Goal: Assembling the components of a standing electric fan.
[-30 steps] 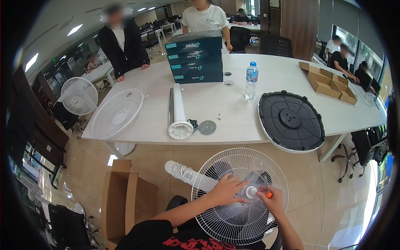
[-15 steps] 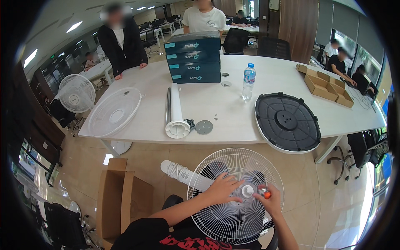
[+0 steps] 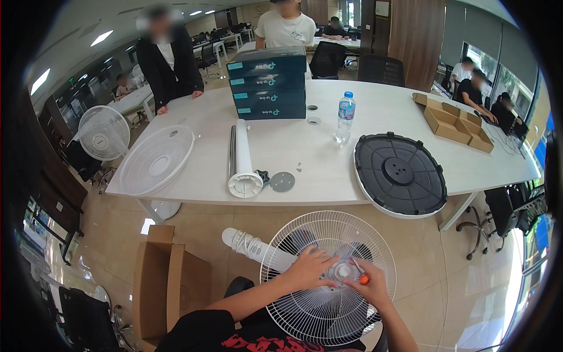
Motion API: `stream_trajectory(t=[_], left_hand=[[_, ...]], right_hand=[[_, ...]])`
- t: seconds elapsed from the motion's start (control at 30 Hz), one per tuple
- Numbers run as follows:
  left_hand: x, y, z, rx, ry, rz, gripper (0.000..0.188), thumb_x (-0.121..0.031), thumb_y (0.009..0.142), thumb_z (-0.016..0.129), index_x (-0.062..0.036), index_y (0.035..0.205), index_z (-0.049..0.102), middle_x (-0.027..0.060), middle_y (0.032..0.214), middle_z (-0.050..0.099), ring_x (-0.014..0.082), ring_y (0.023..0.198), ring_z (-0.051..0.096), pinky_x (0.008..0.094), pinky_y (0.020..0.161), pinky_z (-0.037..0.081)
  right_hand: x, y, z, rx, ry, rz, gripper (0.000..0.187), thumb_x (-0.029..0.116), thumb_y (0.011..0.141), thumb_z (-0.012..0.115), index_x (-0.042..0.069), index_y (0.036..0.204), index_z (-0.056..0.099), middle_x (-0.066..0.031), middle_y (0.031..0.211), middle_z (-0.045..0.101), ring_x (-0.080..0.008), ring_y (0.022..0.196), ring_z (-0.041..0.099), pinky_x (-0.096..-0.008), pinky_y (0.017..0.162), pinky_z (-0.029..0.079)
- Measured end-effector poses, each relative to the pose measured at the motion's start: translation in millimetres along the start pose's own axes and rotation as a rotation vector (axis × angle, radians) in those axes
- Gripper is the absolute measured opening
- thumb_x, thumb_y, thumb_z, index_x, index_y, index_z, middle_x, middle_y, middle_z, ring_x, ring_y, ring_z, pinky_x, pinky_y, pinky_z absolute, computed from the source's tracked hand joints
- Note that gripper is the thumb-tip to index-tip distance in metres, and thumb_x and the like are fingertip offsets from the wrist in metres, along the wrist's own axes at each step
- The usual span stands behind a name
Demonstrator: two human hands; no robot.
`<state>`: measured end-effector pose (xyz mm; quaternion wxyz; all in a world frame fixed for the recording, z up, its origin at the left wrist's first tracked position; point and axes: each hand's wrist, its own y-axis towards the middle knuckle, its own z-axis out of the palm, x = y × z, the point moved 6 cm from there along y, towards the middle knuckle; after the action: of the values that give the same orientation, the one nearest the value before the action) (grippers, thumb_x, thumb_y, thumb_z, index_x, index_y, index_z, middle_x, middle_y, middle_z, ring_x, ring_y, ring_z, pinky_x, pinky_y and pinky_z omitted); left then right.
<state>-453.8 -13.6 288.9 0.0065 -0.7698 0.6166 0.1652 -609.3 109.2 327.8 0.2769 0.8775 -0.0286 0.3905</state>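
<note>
The caged fan head [image 3: 325, 308] lies under both hands, its white neck [image 3: 249, 243] pointing to 10 o'clock. At 9 o'clock of the hub [image 3: 343, 272], the left hand [image 3: 308, 270] spreads its fingers apart over the wires; at 4 o'clock, the right hand [image 3: 373, 286] is closed around an orange-handled tool [image 3: 365, 280].

Ahead at 12 stretches a white table [image 3: 319, 149], with two people standing across it, at 11 and 12. An open carton [image 3: 196, 281] sits on the floor at 9. The table bears a black-faced round base [image 3: 400, 173] at 1, stacked boxes [image 3: 268, 88] just short of 12, a mesh guard [image 3: 158, 164] at 10 and a bottle [image 3: 346, 117] at 12.

Compared with half a second ago, the right hand is nearer the hub, and the tool's shaft leans to 11 rather than 12.
</note>
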Motion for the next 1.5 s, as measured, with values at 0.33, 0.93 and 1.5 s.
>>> stream_trajectory(t=[0.33,0.93,1.5], left_hand=[[0,0,-4,-0.004,-0.014,-0.005,0.086,-0.07,0.091,0.061,-0.007,0.149,0.055,0.0164,0.129,0.069,0.0309,0.13,0.057,0.0523,0.117,0.032],[-3,-1,0,-0.036,-0.027,0.001,0.086,-0.068,0.091,0.062,-0.0061,0.149,0.053,0.0155,0.137,0.062,0.03,0.135,0.053,0.0527,0.117,0.03],[-31,4,7,-0.101,-0.148,0.253,0.043,-0.04,0.09,0.074,-0.011,0.121,0.067,0.0082,0.137,0.058,0.03,0.143,0.045,0.0501,0.109,0.041]], right_hand=[[-1,2,4,0.143,-0.129,0.176,0.051,0.029,0.074,0.092,0.0,0.113,0.073,-0.0156,0.111,0.074,-0.0307,0.091,0.074,-0.0352,0.078,0.058],[21,8,-3,0.147,-0.278,0.143,0.034,0.023,0.079,0.087,0.003,0.104,0.073,-0.0113,0.088,0.066,-0.0314,0.075,0.068,-0.0389,0.066,0.053],[-30,222,79,0.209,-0.599,-0.011,0.031,0.026,0.083,0.083,0.005,0.101,0.071,-0.0147,0.098,0.069,-0.035,0.082,0.072,-0.0453,0.071,0.057]])
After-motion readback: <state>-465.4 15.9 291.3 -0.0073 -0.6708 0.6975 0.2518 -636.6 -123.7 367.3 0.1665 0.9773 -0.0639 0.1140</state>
